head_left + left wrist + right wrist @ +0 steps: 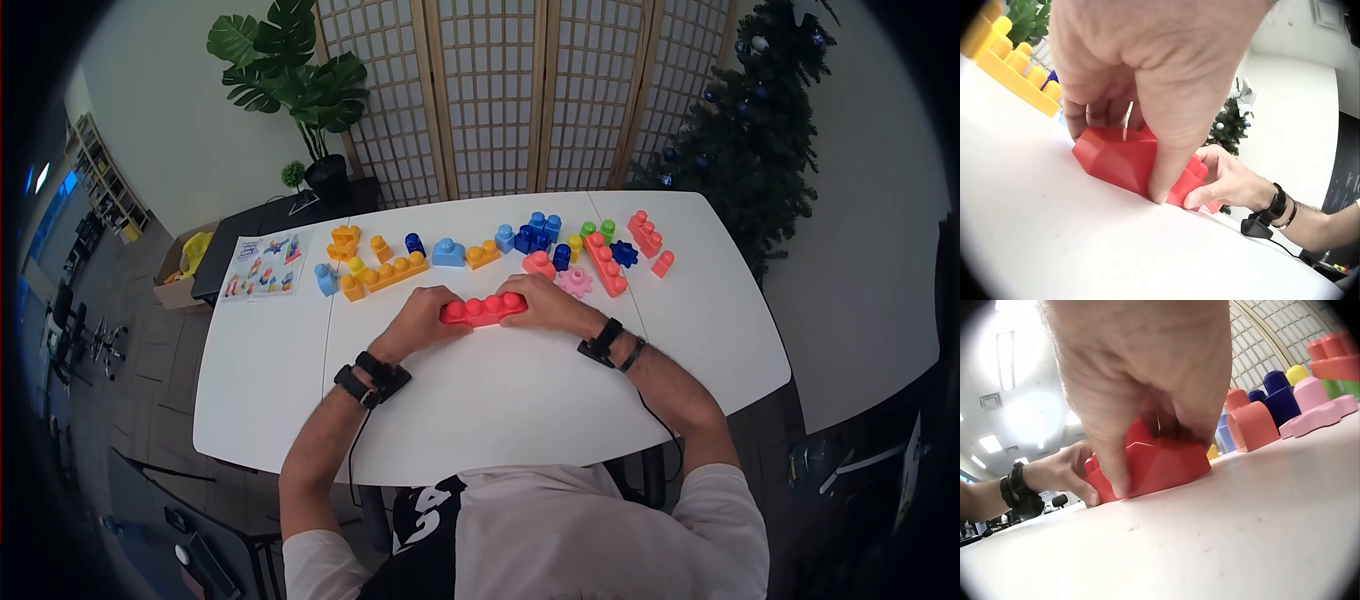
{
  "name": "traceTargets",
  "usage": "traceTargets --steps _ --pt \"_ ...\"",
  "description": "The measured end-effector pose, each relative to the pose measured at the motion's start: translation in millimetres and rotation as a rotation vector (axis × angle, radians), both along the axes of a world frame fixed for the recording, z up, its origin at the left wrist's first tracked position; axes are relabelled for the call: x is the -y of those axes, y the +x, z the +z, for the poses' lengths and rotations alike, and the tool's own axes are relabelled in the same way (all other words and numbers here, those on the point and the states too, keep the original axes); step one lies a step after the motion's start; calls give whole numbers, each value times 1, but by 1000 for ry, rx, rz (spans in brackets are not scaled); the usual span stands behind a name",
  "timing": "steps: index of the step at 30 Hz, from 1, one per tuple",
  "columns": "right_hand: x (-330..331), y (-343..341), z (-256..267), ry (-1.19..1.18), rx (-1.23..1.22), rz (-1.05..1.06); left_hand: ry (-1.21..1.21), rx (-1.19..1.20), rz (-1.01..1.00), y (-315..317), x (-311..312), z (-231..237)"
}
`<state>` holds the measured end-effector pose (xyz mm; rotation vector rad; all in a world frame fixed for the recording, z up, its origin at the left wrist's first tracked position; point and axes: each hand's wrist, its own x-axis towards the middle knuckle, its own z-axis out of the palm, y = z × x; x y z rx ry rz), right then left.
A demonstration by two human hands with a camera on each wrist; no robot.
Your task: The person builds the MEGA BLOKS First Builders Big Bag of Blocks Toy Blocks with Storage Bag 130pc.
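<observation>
As a person's left hand (417, 320) and right hand (556, 303) grasp its two ends, a red block (483, 311) rests near the middle of the white surface (480, 410), its row of round studs facing up between them. Both wrist views show thumbs pressed along the near side of the block, with fingers curled over toward its far side. Dark straps (372, 381) circle each wrist.

Beyond the hands, toy pieces form a loose band along the far part of the surface. Far left of the left hand lie a long yellow block (398, 273) and a light blue block (326, 280), with a printed sheet (265, 267) at the far left edge. Just beyond the right hand are a coral block (539, 264) and a pink gear (575, 283); a long coral block (606, 266) lies to the right of the gear, with a navy gear (624, 254) farther right. Blue blocks (538, 235) cluster behind them.

Behind the surface stands a folding screen (492, 95), flanked by a leafy plant (335, 90) at left and a decorated tree (740, 135) at right.
</observation>
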<state>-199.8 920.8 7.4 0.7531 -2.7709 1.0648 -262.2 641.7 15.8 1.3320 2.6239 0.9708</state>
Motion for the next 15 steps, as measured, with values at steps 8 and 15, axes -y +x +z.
traceTargets --steps 8,15 --pt "4 -2 1 -7 35 -6 -101 125 31 -3 -2 4" --pt "5 -4 0 12 75 -14 -69 142 16 -4 -1 -1"
